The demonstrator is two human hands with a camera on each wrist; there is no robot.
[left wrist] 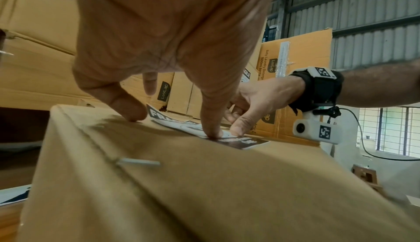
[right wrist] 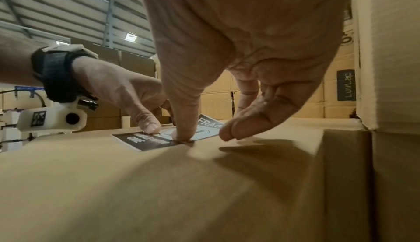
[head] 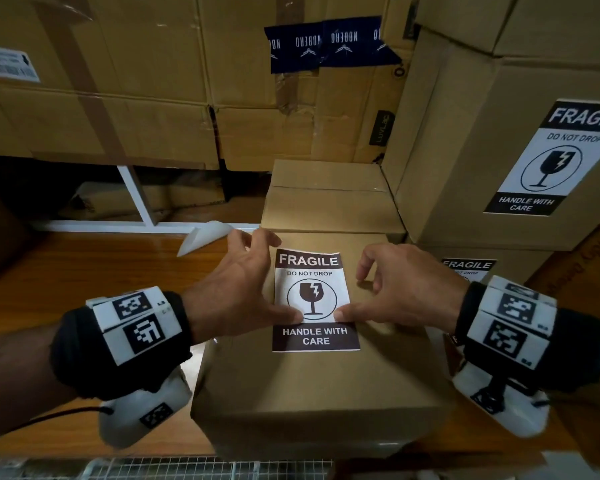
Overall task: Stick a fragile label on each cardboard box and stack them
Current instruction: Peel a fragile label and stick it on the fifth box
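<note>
I see a plain brown cardboard box (head: 312, 386) on the wooden surface (head: 94, 271), a black-and-white fragile label (head: 313, 301) lying on its top. My left hand (head: 238, 292) and right hand (head: 400, 289) flank the label, fingers spread, each grip's thumb pressing its lower part; its top edge lifts slightly.

A black-and-white fragile label (head: 314, 299) lies on top of a closed brown cardboard box (head: 312, 386). Its far end seems lifted, not yet flat. Two labelled boxes (head: 520, 161) stand stacked at right.
</note>
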